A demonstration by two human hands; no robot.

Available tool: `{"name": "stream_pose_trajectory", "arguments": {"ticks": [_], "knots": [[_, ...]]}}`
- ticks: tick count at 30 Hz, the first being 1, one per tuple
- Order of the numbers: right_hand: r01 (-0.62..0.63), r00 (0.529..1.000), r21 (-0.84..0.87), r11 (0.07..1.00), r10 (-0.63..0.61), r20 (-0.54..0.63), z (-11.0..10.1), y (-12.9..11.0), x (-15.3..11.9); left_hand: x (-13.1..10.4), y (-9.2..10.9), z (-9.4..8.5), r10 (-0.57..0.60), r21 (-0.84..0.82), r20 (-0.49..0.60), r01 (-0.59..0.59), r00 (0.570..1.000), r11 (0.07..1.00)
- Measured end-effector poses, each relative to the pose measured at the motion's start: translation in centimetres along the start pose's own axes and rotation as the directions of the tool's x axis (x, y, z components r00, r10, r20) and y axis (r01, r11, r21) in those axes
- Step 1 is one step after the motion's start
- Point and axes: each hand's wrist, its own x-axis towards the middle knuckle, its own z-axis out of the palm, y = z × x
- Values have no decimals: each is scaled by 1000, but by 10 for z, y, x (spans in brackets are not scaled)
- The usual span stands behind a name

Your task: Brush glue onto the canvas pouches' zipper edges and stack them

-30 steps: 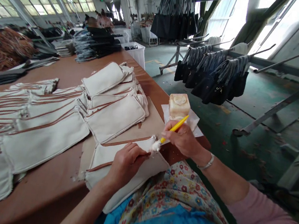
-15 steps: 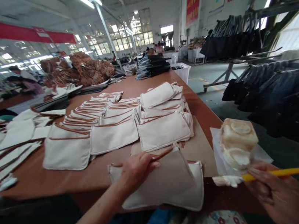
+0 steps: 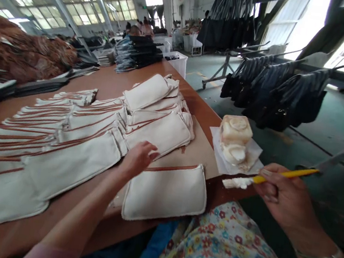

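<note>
My right hand (image 3: 287, 196) grips a brush (image 3: 287, 172) by its yellow handle. White paste coats its bristles, which point left above the table's front edge. Just beyond them, a pale block-shaped container (image 3: 237, 132) smeared with white paste sits on a white sheet (image 3: 253, 151). My left hand (image 3: 139, 158) is open with bent fingers, and nothing shows in it. It hovers between a stack of cream pouches (image 3: 160, 133) and one cream pouch with brown edging (image 3: 166, 190), which lies flat in front of me. Whether the fingertips touch the stack, I cannot tell.
Overlapping rows of cream pieces with brown edging (image 3: 80, 167) cover the left of the brown table (image 3: 192, 93). Behind are brown bundles (image 3: 26, 48) and a dark pile (image 3: 144, 52). Black bags (image 3: 279, 93) hang on racks at the right. A white bin (image 3: 177, 63) stands beyond.
The view has swung to the right. My left hand has let go of the cream piece it was lifting by its brown edge; the pouch in front now lies flat. My right hand keeps the brush.
</note>
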Motion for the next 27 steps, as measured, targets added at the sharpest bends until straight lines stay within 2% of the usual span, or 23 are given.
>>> {"name": "stream_pose_trajectory", "arguments": {"ticks": [2,4,5,7,10,14,17,19,22,25,27], "knots": [[30,1000,19,999,-30,-3,2,-5,6,1,58,39,106,-254,129,-71,986,965],[54,998,35,998,-54,-12,2,-8,11,2,105,68,146,-351,229,-58,962,935],[63,998,41,997,-62,-14,1,-10,12,3,123,78,144,-360,261,-42,954,932],[76,997,46,996,-76,-21,-1,-10,13,9,144,91,116,-344,289,-10,950,939],[93,995,38,995,-91,-28,-5,-3,12,19,152,100,81,-325,305,23,949,945],[136,989,-21,991,-137,-63,-9,15,14,25,153,92,137,-368,367,8,920,930],[192,980,-108,975,-197,-35,-7,19,18,21,158,73,243,-567,370,11,897,824],[275,961,-214,937,-269,58,-1,17,20,16,162,57,288,-720,370,77,883,689],[434,897,-349,830,-364,250,12,10,22,8,169,35,321,-826,417,206,851,525],[523,838,-395,755,-371,400,24,8,29,2,175,19,360,-855,438,258,824,451],[545,824,-419,726,-375,424,27,6,34,-2,176,13,357,-860,432,257,828,441]]}}
